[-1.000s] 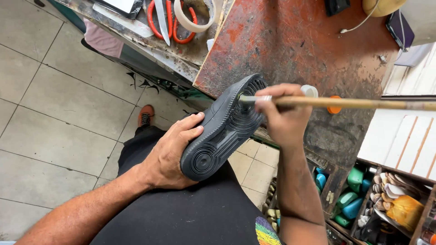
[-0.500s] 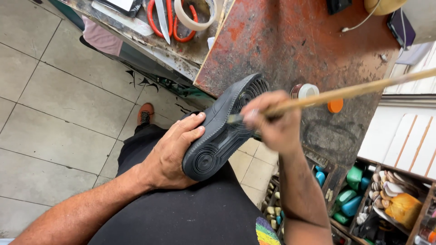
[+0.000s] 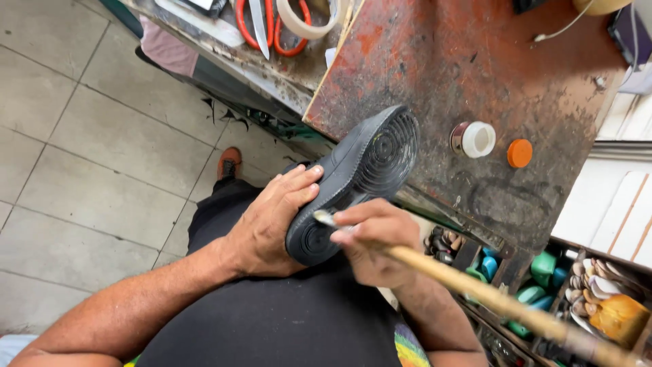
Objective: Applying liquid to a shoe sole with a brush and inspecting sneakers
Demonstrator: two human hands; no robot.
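Observation:
A black shoe (image 3: 367, 163) lies sole-up across my lap, its toe reaching over the edge of the rust-stained workbench (image 3: 435, 61). My left hand (image 3: 272, 221) grips the shoe along its side near the heel. A long wooden-handled brush (image 3: 489, 292) is held in my right hand (image 3: 377, 238), with its pale tip touching the sole's heel end. On the bench beyond the shoe stands a small open jar (image 3: 473, 138), and its orange lid (image 3: 519, 153) lies beside it.
Red-handled scissors (image 3: 261, 20) and a roll of tape (image 3: 305, 17) lie on the cluttered far bench. Shelves at the right hold green and blue containers (image 3: 543, 268) and several small items. Grey tiled floor (image 3: 88, 136) spreads to the left; my foot in an orange shoe (image 3: 229, 162) rests there.
My right hand has brought the brush down from the toe end of the sole to the heel end. The brush handle now slants down to the right. The shoe stays put.

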